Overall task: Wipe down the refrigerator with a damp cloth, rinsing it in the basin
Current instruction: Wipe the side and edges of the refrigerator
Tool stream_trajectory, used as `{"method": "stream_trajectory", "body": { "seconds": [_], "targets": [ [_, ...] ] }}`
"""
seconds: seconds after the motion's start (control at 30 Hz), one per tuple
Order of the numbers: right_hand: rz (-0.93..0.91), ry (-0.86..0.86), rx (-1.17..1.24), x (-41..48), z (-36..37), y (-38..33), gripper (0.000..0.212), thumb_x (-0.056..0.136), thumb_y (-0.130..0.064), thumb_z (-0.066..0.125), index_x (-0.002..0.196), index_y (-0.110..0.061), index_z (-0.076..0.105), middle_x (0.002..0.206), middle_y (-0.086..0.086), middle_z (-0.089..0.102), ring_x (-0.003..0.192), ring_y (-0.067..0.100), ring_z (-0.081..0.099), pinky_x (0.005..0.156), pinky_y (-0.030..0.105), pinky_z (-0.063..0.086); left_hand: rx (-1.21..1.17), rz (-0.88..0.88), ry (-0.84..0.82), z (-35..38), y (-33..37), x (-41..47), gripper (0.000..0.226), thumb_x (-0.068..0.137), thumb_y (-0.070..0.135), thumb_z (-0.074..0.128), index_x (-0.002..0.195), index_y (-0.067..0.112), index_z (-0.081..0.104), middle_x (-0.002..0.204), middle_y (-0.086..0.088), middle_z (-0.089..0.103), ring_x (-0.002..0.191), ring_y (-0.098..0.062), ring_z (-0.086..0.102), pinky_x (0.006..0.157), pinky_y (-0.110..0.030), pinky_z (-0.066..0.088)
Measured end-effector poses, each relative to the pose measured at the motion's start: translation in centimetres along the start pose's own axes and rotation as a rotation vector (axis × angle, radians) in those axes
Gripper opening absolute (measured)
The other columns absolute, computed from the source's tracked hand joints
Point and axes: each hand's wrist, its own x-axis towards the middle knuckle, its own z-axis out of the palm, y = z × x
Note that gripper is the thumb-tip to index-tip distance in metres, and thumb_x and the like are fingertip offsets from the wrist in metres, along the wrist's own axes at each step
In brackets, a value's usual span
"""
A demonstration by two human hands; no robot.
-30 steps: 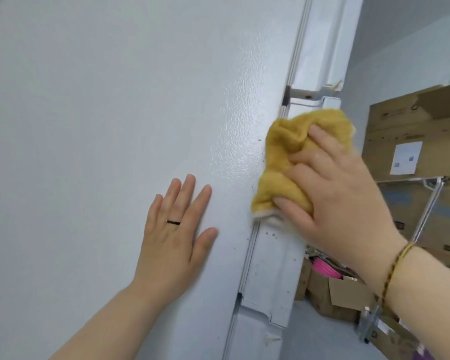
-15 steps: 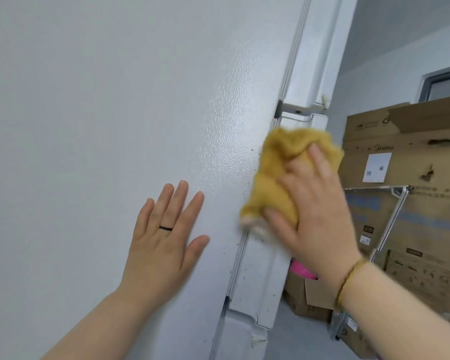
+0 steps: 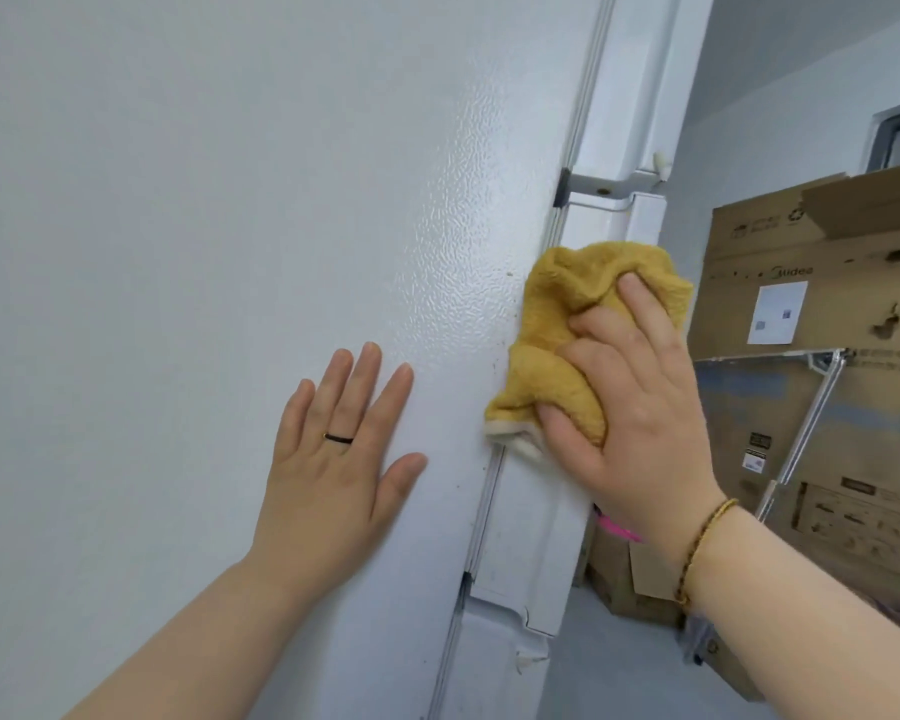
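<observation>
The white refrigerator (image 3: pixel 204 210) fills the left of the view, its side panel pebbled and shiny. My right hand (image 3: pixel 640 407) grips a bunched yellow cloth (image 3: pixel 557 324) and presses it against the refrigerator's front corner, just below the metal hinge bracket (image 3: pixel 601 189). Small dark specks dot the edge near the cloth. My left hand (image 3: pixel 333 459), with a dark ring, rests flat on the side panel, fingers straight. No basin is in view.
Large cardboard boxes (image 3: pixel 811 324) stand stacked to the right behind a metal rack frame (image 3: pixel 811 402). Smaller open boxes (image 3: pixel 630 574) with something pink sit on the grey floor beside the refrigerator's lower door edge.
The cloth and my right hand slid down the corner and then back up toward the hinge. My left hand stayed flat on the side panel.
</observation>
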Motion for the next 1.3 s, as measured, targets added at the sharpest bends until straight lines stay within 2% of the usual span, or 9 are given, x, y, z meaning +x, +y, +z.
{"method": "stream_trajectory", "body": {
  "seconds": [0.17,0.3,0.53,0.63,0.77,0.97,1.07,1.17,1.3],
  "targets": [
    [-0.173,-0.231,-0.041,-9.0,-1.4,-4.7,0.03,0.088,-0.042,0.036,0.099,-0.018,0.051,0.12,0.002,0.047,0.142,0.019,0.014,0.11,0.051,0.022,-0.004,0.001,0.004,0.1,-0.1,0.1,0.049,0.095,0.051,0.009,0.138,0.027,0.012,0.146,-0.003,0.016,0.138,-0.001,-0.013,0.112,-0.025,-0.007],
    [-0.485,-0.364,-0.153,-7.2,-3.0,-2.5,0.034,0.089,-0.047,0.033,0.099,-0.019,0.051,0.111,0.001,0.066,0.13,0.026,0.034,0.112,0.046,0.014,0.004,0.021,-0.008,0.0,-0.2,-0.1,0.049,0.095,0.051,0.01,0.139,0.028,0.012,0.147,-0.003,0.014,0.138,-0.001,-0.014,0.112,-0.024,-0.009],
    [0.049,-0.152,-0.083,-5.4,-0.6,-4.6,0.037,0.093,-0.045,0.035,0.103,-0.013,0.051,0.123,0.009,0.047,0.132,0.032,0.026,0.102,0.059,0.026,0.04,0.03,0.061,0.5,0.0,-0.1,0.047,0.096,0.05,0.012,0.138,0.028,0.014,0.147,-0.002,0.016,0.14,-0.013,0.0,0.113,-0.027,-0.004],
    [-0.114,-0.243,-0.096,-9.4,-0.9,-7.0,0.031,0.092,-0.041,0.032,0.1,-0.017,0.051,0.12,0.003,0.049,0.14,0.024,0.018,0.114,0.051,0.011,0.038,0.037,0.085,0.7,-0.3,-0.1,0.047,0.096,0.05,0.012,0.138,0.029,0.014,0.15,0.001,0.012,0.14,-0.003,-0.01,0.114,-0.027,-0.003],
    [-0.386,-0.325,-0.128,-7.0,-2.5,-3.8,0.032,0.091,-0.041,0.031,0.096,-0.018,0.052,0.112,0.004,0.062,0.124,0.026,0.04,0.112,0.048,0.013,0.038,0.045,0.122,0.8,-0.2,-0.1,0.046,0.096,0.048,0.014,0.138,0.027,0.016,0.144,-0.005,0.021,0.141,-0.009,-0.002,0.113,-0.028,0.0],
    [0.03,-0.109,-0.103,-3.9,-0.6,-4.2,0.036,0.093,-0.043,0.036,0.095,-0.012,0.054,0.114,0.01,0.055,0.125,0.033,0.035,0.098,0.063,0.03,0.003,0.042,0.166,0.9,-0.2,-0.3,0.05,0.096,0.045,0.02,0.135,0.016,0.032,0.141,-0.008,0.028,0.134,-0.021,0.014,0.114,-0.027,0.003],
    [-0.155,-0.243,-0.162,-7.3,-0.7,-6.5,0.028,0.09,-0.039,0.036,0.095,-0.015,0.05,0.114,0.006,0.056,0.121,0.03,0.039,0.112,0.051,0.012,-0.004,0.035,0.149,0.7,-0.2,-0.2,0.048,0.096,0.046,0.019,0.135,0.019,0.03,0.141,-0.006,0.026,0.134,-0.019,0.013,0.114,-0.026,0.002],
    [-0.37,-0.364,-0.187,-7.2,-2.2,-5.4,0.026,0.086,-0.038,0.039,0.095,-0.017,0.051,0.099,0.003,0.069,0.114,0.026,0.044,0.112,0.046,0.013,-0.013,0.031,0.153,0.7,-0.2,-0.2,0.049,0.096,0.046,0.02,0.134,0.017,0.031,0.141,-0.006,0.026,0.134,-0.018,0.013,0.114,-0.026,0.002],
    [-0.269,-0.248,-0.283,-1.2,-1.9,-1.3,0.043,0.093,-0.046,0.028,0.096,-0.012,0.053,0.099,0.013,0.066,0.113,0.03,0.042,0.107,0.048,0.016,-0.022,0.033,0.17,0.8,-0.1,-0.3,0.048,0.096,0.045,0.021,0.132,0.016,0.034,0.14,-0.007,0.028,0.134,-0.02,0.015,0.113,-0.028,0.005]
  ]
}}
